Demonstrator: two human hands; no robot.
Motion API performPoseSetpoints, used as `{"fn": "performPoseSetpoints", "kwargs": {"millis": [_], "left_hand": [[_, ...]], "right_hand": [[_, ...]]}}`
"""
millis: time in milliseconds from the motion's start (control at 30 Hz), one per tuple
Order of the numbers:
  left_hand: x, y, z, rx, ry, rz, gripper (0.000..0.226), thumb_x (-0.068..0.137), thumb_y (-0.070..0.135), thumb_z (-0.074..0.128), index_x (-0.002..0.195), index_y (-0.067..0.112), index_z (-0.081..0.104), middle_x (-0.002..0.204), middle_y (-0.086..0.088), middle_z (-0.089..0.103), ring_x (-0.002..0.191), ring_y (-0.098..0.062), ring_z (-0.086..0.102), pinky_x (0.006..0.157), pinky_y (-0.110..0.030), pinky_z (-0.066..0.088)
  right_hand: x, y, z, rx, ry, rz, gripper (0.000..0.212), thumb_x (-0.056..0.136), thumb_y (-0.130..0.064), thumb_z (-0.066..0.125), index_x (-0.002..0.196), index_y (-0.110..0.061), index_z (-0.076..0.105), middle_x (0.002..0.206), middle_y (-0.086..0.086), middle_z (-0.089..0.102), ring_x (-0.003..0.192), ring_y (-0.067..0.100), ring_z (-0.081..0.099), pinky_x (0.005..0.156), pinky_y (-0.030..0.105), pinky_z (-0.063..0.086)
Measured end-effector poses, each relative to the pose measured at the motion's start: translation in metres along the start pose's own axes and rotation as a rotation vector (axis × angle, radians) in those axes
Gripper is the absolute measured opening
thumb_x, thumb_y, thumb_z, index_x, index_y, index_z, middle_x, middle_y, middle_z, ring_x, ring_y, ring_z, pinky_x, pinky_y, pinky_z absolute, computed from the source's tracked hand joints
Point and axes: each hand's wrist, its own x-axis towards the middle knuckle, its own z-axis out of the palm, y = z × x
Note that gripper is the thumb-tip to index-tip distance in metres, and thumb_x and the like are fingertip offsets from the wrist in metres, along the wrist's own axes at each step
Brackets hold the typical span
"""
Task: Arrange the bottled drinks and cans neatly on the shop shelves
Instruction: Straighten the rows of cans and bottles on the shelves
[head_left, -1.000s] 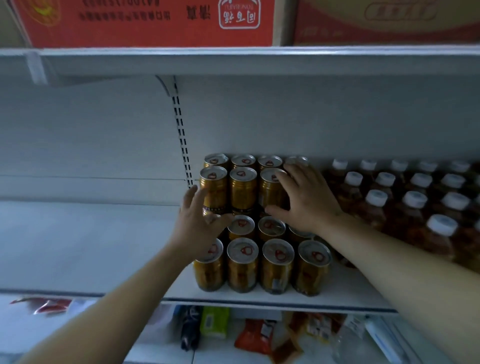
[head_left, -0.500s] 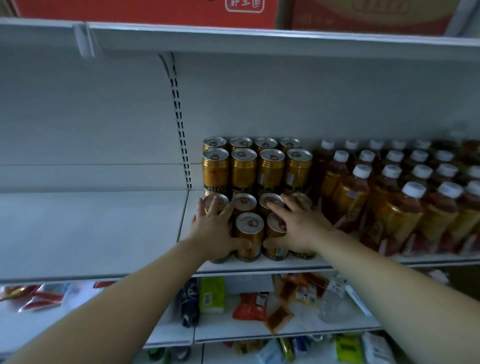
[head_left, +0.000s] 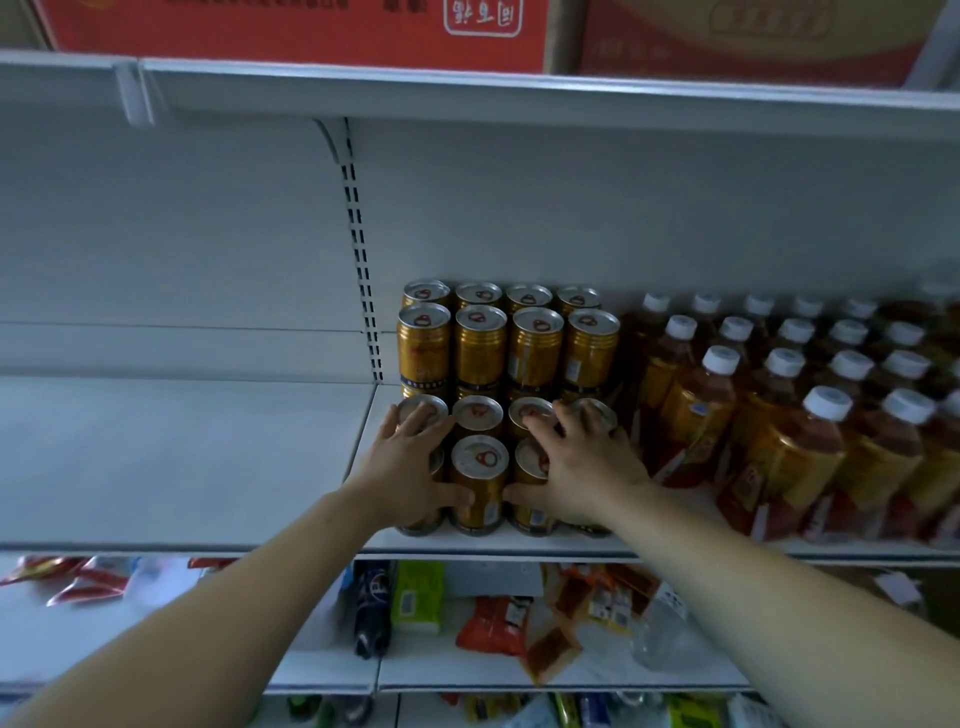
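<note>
Gold cans (head_left: 480, 343) stand in a tight block on the white shelf (head_left: 182, 457), the back rows stacked two high. My left hand (head_left: 410, 467) lies over the front-left can, fingers spread onto the can top behind it and thumb against the front middle can (head_left: 478, 483). My right hand (head_left: 582, 467) covers the front-right cans in the same way, fingers spread over their tops and thumb low on a front can's side. To the right of the cans stand several rows of amber tea bottles (head_left: 779, 441) with white caps.
The shelf's left bay is bare. An upper shelf (head_left: 467, 93) carries red cartons (head_left: 291, 26) overhead. Below, a lower shelf (head_left: 571, 675) holds snack packets, a green pack (head_left: 418, 597) and a dark bottle (head_left: 371, 608).
Both hands have come down from the upper stacked cans to the front row of cans. In the last half second they have hardly shifted.
</note>
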Motion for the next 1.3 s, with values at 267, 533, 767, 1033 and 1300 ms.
{"fn": "performPoseSetpoints", "kwargs": {"millis": [267,533,767,1033,1300], "left_hand": [[0.001,0.001,-0.002,-0.124,-0.014,-0.088,0.110,0.061,0.069,0.070,0.150,0.030,0.017,0.158,0.008,0.008,0.140,-0.026,0.021,0.111,-0.039,0.027],[0.004,-0.001,0.001,-0.043,-0.066,-0.065,0.108,0.068,0.075,0.060,0.151,0.031,0.006,0.159,0.006,-0.001,0.141,-0.029,0.016,0.113,-0.043,0.025],[0.015,0.002,-0.036,-0.382,0.156,-0.190,0.091,0.066,0.063,0.066,0.141,0.031,0.024,0.141,-0.005,0.027,0.125,-0.031,0.038,0.098,-0.039,0.039],[0.081,0.004,-0.083,-0.152,0.235,-0.134,0.106,0.063,0.059,0.074,0.147,0.034,0.015,0.154,-0.008,0.011,0.140,-0.037,0.012,0.110,-0.052,0.023],[0.126,-0.007,-0.085,0.279,-0.012,-0.007,0.120,0.059,0.080,0.061,0.151,0.029,0.001,0.159,-0.007,0.003,0.144,-0.033,-0.005,0.113,-0.058,0.012]], "right_hand": [[-0.003,0.011,-0.009,0.055,-0.037,-0.033,0.110,0.055,-0.098,0.032,0.147,-0.047,0.000,0.161,-0.003,-0.005,0.145,0.033,-0.011,0.111,0.063,0.009],[-0.002,0.007,-0.006,0.036,-0.026,-0.032,0.108,0.057,-0.097,0.027,0.147,-0.044,0.000,0.161,0.000,-0.006,0.145,0.035,-0.010,0.112,0.063,0.006],[-0.001,0.010,-0.045,0.019,0.241,-0.101,0.102,0.060,-0.095,0.021,0.143,-0.035,0.031,0.151,0.001,0.028,0.139,0.026,0.019,0.107,0.050,0.022],[0.062,0.040,-0.106,0.075,0.325,-0.040,0.099,0.067,-0.086,0.042,0.147,-0.030,0.025,0.153,0.005,0.027,0.141,0.029,0.020,0.109,0.052,0.028],[0.110,0.047,-0.104,-0.054,0.077,-0.077,0.125,0.044,-0.101,0.029,0.150,-0.041,-0.002,0.162,0.002,-0.004,0.146,0.034,0.000,0.111,0.061,0.016]]}}
